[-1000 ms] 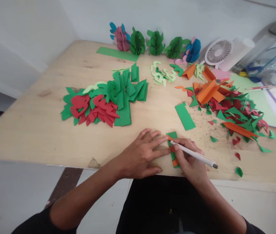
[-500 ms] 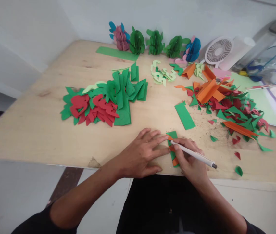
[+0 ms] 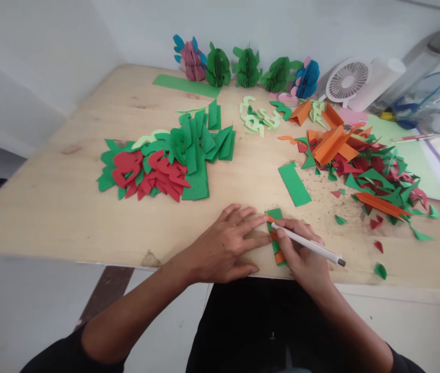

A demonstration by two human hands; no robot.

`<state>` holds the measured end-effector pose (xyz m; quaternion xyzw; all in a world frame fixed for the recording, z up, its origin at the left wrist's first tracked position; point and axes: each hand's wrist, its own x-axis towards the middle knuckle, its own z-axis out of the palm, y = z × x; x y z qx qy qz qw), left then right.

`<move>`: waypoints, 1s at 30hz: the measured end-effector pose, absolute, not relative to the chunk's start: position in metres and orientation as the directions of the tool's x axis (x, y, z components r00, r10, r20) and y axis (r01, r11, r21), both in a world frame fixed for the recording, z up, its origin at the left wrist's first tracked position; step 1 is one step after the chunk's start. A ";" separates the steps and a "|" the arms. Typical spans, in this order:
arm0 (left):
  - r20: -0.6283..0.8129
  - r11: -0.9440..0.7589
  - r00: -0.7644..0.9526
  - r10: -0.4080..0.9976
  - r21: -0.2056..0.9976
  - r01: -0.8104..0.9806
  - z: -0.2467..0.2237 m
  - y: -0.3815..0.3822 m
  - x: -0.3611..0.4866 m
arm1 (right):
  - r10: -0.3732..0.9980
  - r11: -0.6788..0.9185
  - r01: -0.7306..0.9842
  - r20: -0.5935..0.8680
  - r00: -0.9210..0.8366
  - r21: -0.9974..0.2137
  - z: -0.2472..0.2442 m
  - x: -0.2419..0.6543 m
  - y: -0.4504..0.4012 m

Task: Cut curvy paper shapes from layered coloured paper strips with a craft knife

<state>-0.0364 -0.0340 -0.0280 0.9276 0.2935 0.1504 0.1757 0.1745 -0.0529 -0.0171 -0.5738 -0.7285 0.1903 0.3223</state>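
At lower centre, the right fingers (image 3: 287, 243) grip a pen (image 3: 313, 244) on a green strip (image 3: 277, 213); the left fingers (image 3: 257, 242), spread, press its orange piece (image 3: 279, 257). Cut shapes (image 3: 165, 173) lie centre-left; another strip (image 3: 294, 185), untouched, right of centre.

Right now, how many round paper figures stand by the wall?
5, left to right along the wall: pink one, first green one, second green one, third green one, blue one.

Pale wooden table (image 3: 60, 207), plain whitish wall (image 3: 146, 26)
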 end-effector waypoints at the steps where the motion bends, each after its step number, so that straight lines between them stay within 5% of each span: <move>1: 0.176 -0.766 0.782 0.598 0.414 0.493 -0.028 -0.034 -0.037 | 0.960 0.263 0.712 0.249 -0.127 -0.651 -0.017 0.175 -0.054; 30: 0.156 -0.753 0.778 0.608 0.426 0.502 -0.027 -0.035 -0.036 | 0.952 0.281 0.744 0.274 -0.136 -0.606 -0.017 0.182 -0.061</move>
